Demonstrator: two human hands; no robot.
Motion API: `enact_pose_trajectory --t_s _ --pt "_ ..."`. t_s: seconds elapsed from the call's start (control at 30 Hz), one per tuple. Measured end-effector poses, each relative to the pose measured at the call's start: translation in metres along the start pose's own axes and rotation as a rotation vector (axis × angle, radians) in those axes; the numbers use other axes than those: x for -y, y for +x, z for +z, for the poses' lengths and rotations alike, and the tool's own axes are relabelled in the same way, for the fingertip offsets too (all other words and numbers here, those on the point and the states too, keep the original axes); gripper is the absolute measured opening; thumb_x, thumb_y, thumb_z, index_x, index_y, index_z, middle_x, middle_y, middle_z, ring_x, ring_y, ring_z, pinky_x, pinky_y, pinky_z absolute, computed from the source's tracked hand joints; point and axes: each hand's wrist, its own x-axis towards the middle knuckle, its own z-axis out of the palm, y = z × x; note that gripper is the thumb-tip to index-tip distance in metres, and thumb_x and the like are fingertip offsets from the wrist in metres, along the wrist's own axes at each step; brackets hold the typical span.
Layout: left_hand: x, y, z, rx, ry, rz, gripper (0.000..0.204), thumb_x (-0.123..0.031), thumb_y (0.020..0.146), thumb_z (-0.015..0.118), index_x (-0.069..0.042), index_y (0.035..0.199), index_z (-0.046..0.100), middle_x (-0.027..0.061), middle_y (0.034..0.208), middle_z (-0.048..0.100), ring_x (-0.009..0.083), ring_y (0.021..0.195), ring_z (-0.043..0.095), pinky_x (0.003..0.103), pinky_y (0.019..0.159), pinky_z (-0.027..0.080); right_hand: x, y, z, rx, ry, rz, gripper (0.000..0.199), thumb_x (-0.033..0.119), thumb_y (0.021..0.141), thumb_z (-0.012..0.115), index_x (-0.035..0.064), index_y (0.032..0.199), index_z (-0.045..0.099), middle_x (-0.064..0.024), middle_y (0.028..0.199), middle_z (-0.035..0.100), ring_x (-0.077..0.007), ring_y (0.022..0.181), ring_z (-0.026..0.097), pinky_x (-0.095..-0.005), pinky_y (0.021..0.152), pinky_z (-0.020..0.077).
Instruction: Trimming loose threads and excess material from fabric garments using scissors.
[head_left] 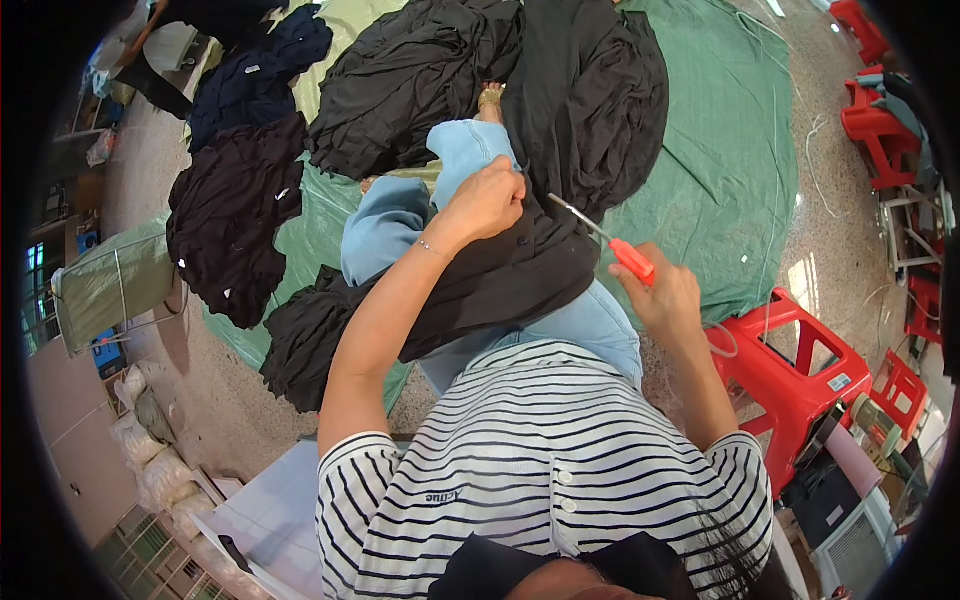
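Two hands at work on a black garment

Two bare hands meet over a black garment (500, 280) draped across the person's lap and light blue trousers (390, 225). The left hand (487, 200) is closed into a fist, pinching a fold of the dark cloth at its far edge. The right hand (665, 295) is clamped around the orange handle of a small thread snipper (605, 240), whose metal tip points left toward the fabric, just beside the left hand. Farther off, heaps of black clothing (520, 80) lie on a green tarp (730, 150) spread over the floor, with another dark pile (235, 215) to the left. A red plastic stool (790, 375) stands near on the right.
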Motion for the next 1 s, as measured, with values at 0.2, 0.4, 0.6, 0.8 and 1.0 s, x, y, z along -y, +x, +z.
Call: enact_pose_trajectory --t_s 0.2,0.4,0.6,0.8,1.0 --pt "-0.069 0.018 0.009 0.439 0.223 -0.058 0.039 -0.042 0.080 0.073 -0.003 0.083 0.073 0.0159 0.089 0.069 0.0338 0.092 0.067 0.043 0.078 0.053 -0.017 -0.030 -0.018 -0.098 -0.037 0.102 0.030 0.034 0.087 0.071 0.0065 0.093 0.062 -0.0193 0.063 0.062 -0.0419 0.062 0.062 -0.0484 0.055 0.0458" --pt "-0.046 0.057 0.036 0.666 0.078 -0.083 0.038 -0.032 0.072 0.081 0.002 0.085 0.071 0.0154 0.080 0.071 0.0272 0.071 0.070 0.037 0.063 0.055 -0.015 -0.060 -0.037 -0.037 -0.064 0.106 0.030 0.034 0.086 0.072 0.0070 0.093 0.062 -0.0186 0.060 0.060 -0.0423 0.061 0.061 -0.0479 0.052 0.0441" --pt "-0.035 0.062 0.037 0.681 -0.302 -0.358 0.021 -0.012 0.074 0.079 0.002 0.075 0.064 0.0060 0.061 0.060 0.0145 0.044 0.056 0.030 0.043 0.044 0.005 -0.072 -0.028 0.063 -0.037 -0.062 0.031 0.034 0.085 0.074 0.0060 0.084 0.059 -0.0164 0.055 0.054 -0.0392 0.052 0.056 -0.0444 0.048 0.0413" --pt "-0.035 0.059 0.035 0.612 -0.339 -0.356 0.021 -0.011 0.073 0.079 0.005 0.076 0.066 0.0115 0.062 0.063 0.0197 0.045 0.060 0.032 0.046 0.047 0.007 -0.066 -0.021 0.070 -0.077 -0.050 0.032 0.034 0.085 0.073 0.0058 0.083 0.057 -0.0158 0.054 0.054 -0.0383 0.052 0.058 -0.0454 0.048 0.0417" --pt "-0.022 0.046 0.039 0.446 -0.579 -0.313 0.016 -0.011 0.079 0.077 0.002 0.082 0.067 0.0007 0.069 0.062 0.0085 0.058 0.055 0.025 0.052 0.042 -0.006 -0.065 -0.025 -0.046 -0.127 0.057 0.032 0.035 0.087 0.071 0.0064 0.085 0.056 -0.0152 0.065 0.063 -0.0380 0.056 0.061 -0.0459 0.048 0.0447"
